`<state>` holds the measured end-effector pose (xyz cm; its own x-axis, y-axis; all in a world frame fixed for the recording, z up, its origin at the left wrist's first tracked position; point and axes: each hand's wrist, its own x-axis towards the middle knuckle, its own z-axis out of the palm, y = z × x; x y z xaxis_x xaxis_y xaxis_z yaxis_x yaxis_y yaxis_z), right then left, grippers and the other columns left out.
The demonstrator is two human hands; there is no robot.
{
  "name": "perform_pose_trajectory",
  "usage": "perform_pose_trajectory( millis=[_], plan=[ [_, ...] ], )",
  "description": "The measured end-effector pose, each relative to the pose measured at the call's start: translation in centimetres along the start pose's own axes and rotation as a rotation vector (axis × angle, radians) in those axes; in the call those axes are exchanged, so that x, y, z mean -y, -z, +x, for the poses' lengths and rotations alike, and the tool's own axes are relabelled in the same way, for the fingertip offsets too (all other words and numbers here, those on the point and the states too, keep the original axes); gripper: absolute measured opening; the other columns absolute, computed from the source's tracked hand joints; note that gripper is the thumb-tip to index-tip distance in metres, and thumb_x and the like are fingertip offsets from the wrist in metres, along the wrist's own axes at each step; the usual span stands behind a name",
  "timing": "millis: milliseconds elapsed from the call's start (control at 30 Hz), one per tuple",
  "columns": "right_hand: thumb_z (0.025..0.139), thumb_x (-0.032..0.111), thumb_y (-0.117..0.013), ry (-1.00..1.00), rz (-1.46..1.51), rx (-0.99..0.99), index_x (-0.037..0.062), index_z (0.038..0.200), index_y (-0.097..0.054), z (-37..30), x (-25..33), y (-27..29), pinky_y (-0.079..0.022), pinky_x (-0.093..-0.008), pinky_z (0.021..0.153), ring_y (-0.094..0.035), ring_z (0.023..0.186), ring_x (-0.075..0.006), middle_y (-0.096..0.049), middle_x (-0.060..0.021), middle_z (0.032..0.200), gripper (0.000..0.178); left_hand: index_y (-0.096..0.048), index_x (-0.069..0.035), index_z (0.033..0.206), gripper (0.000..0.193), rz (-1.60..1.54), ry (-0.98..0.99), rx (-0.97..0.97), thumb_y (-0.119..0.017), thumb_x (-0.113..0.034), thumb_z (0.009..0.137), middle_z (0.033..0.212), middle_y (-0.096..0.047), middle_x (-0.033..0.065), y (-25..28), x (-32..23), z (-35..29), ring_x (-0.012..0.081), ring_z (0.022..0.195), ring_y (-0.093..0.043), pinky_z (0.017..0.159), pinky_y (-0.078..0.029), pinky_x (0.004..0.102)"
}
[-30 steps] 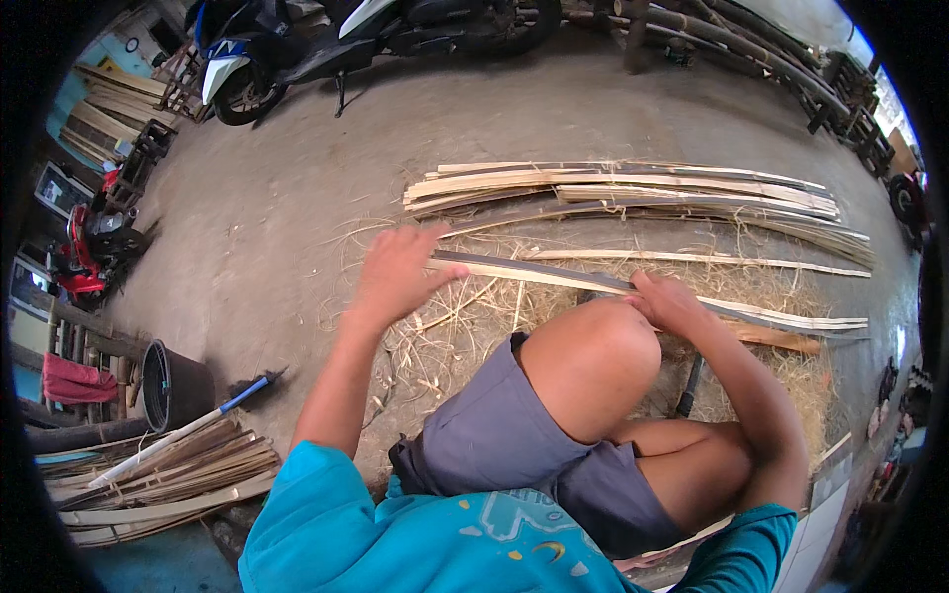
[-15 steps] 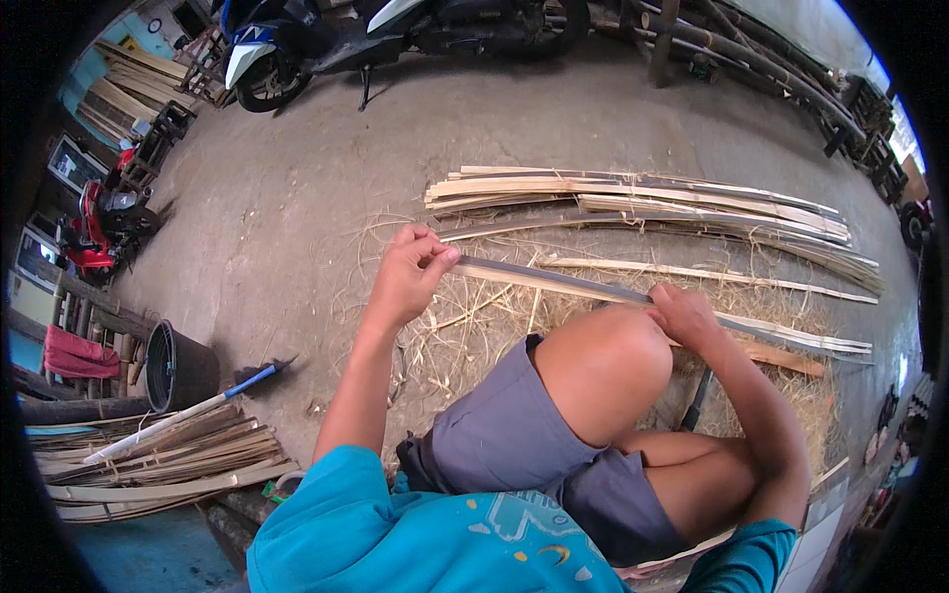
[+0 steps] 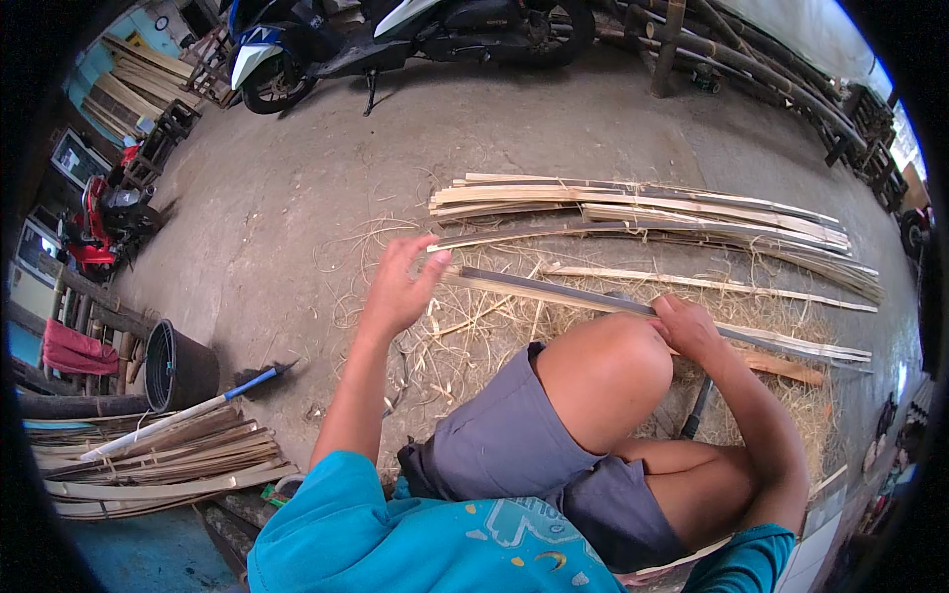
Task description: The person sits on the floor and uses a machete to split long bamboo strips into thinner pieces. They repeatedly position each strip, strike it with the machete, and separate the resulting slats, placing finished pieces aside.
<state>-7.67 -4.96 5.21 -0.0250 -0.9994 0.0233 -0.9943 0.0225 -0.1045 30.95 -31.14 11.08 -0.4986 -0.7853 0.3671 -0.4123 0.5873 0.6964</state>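
Note:
A long bamboo strip point(image 3: 554, 292), dark along one edge and pale along the other, lies slanting across in front of my raised knee. My right hand point(image 3: 689, 328) is closed around it beside the knee. At the strip's left end, my left hand point(image 3: 400, 287) has its thumb and fingers apart, slightly blurred, close to the tip. Beyond the knee, a single pale strip point(image 3: 712, 281) rests on the shavings. Below my right hand stands a black handle-like bar point(image 3: 698, 407), its other end hidden by my leg. A flat brown wooden piece point(image 3: 783, 367) shows under my right forearm.
Bundled bamboo strips point(image 3: 643, 203) lie ahead on the concrete floor, with curly shavings point(image 3: 474, 321) around. At left are a black bucket point(image 3: 183, 368), a blue-and-white pole point(image 3: 198, 410) and another strip pile point(image 3: 188, 465). A motorcycle point(image 3: 395, 44) stands at the back.
My left thumb and fingers have parted from their pinch on the strip's left end. My right hand keeps its grip in nearly the same place.

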Motion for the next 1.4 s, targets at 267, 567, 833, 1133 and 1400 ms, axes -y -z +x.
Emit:
perform_pose_trajectory(
  millis=[267,567,833,1133,1400],
  plan=[
    [0.095,0.042,-0.058,0.001,0.053,-0.018,0.0077,0.102,-0.054,0.3,0.6,0.9,-0.053,-0.0464,0.070,-0.066,0.088,-0.0375,-0.064,-0.0156,0.093,0.035,-0.068,-0.001,0.089,0.026,-0.300,0.240,-0.101,-0.063,-0.025,0.098,0.101,-0.059,0.0050,-3.0,1.5,1.2,0.0125,0.091,-0.053,0.085,-0.042,0.0269],
    [0.095,0.042,-0.058,0.011,0.064,-0.024,0.0086,0.101,-0.055,0.3,0.7,0.6,-0.053,-0.0482,0.065,-0.067,0.081,-0.0373,-0.066,-0.0146,0.093,0.034,-0.061,-0.003,0.109,0.035,-0.650,0.101,-0.313,-0.047,-0.036,0.106,0.117,-0.063,0.0091,-1.4,2.8,1.9,0.0158,0.104,-0.058,0.093,-0.044,0.0287],
    [0.091,0.030,-0.058,0.073,0.102,-0.010,0.0110,0.105,-0.054,0.3,2.1,-0.2,-0.054,-0.0473,0.062,-0.068,0.080,-0.0366,-0.067,-0.0124,0.095,0.023,-0.033,-0.001,0.149,0.078,-1.148,0.361,0.172,-0.017,-0.063,0.103,0.132,-0.057,0.0210,-2.7,-3.2,1.8,0.0272,0.122,-0.055,0.104,-0.042,0.0410],
    [0.097,0.043,-0.054,0.017,0.103,-0.048,0.0154,0.106,-0.050,-0.5,1.1,0.0,-0.053,-0.0503,0.060,-0.067,0.077,-0.0406,-0.067,-0.0148,0.090,0.029,-0.051,-0.003,0.137,0.060,0.085,-0.397,0.197,-0.052,-0.049,0.099,0.123,-0.064,0.0189,-5.2,-7.4,1.5,0.0327,0.113,-0.062,0.097,-0.047,0.0428],
    [0.100,0.053,-0.044,0.013,0.131,0.053,0.0131,0.108,-0.054,-0.2,0.5,2.8,-0.053,-0.0510,0.069,-0.065,0.086,-0.0399,-0.065,-0.0172,0.093,0.042,-0.060,-0.008,0.099,0.031,0.441,-0.404,0.641,-0.055,-0.038,0.094,0.092,-0.066,0.0160,-8.0,-7.9,0.6,0.0384,0.090,-0.065,0.073,-0.051,0.0482]
  ],
)
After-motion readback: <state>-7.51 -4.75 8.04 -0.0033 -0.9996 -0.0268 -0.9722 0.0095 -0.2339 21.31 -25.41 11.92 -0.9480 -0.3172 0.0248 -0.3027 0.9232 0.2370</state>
